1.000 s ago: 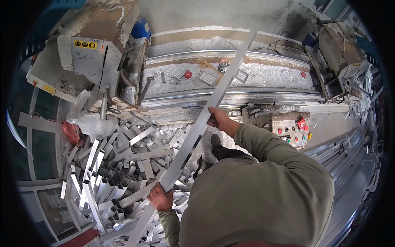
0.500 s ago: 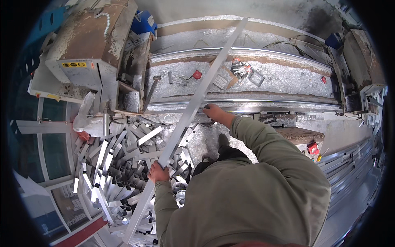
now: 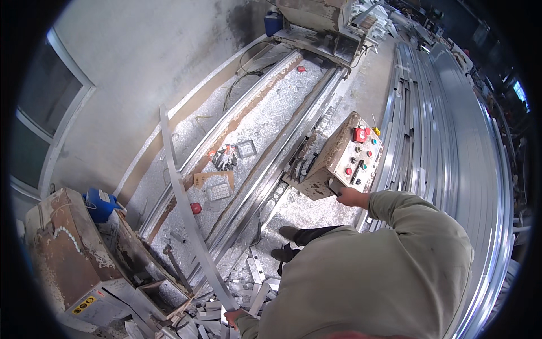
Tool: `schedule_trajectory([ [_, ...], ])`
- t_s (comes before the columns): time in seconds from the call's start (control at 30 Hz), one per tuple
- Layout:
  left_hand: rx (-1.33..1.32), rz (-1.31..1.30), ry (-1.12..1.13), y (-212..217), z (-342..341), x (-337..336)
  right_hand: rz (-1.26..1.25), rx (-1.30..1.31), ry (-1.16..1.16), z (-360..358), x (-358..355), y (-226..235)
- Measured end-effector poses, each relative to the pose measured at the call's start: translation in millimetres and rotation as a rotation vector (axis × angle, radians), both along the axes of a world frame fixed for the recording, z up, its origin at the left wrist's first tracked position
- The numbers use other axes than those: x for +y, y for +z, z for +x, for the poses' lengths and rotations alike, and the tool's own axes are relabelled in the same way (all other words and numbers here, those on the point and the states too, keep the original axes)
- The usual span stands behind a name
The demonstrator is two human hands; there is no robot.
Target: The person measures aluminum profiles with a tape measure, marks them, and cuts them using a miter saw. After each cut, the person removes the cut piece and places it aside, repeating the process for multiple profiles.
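One long metal bar (image 3: 195, 226) slants up and left from my left grip (image 3: 233, 318), which is wrapped on its near part, and reaches over the machine bed (image 3: 276, 127). I judge it stiff, fairly light and a little slippery, best held across its edges near mid-length. My right grip (image 3: 353, 197) is at the control box (image 3: 333, 161); whether it clasps anything, I cannot tell.

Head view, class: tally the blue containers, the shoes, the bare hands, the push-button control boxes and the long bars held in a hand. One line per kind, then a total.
Blue containers: 2
Dark shoes: 2
Bare hands, left hand and right hand: 2
Control box: 1
Held metal bar: 1
Total: 8
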State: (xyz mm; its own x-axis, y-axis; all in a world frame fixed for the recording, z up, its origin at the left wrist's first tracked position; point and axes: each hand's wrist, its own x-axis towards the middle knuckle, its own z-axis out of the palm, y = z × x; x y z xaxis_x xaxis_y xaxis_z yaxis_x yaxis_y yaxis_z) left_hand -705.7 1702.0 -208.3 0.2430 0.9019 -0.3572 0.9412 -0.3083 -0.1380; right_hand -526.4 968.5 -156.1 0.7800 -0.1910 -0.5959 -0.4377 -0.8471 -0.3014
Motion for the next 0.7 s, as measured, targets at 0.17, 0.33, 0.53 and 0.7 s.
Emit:
schedule_trajectory([
  [0.17,0.137,-0.001,-0.054,-7,0,-13,-0.014,0.111,-0.414,-133,-38,24],
  [0.33,-0.058,0.18,-0.137,-8,-2,-54,0.085,0.12,-0.429,-197,-29,42],
  [0.53,-0.219,0.148,-0.372,-1,22,-109,0.094,0.007,-0.292,-198,-59,33],
  [0.7,-0.53,0.025,-0.628,11,61,-209,0.219,-0.117,-0.244,-188,-132,29],
])
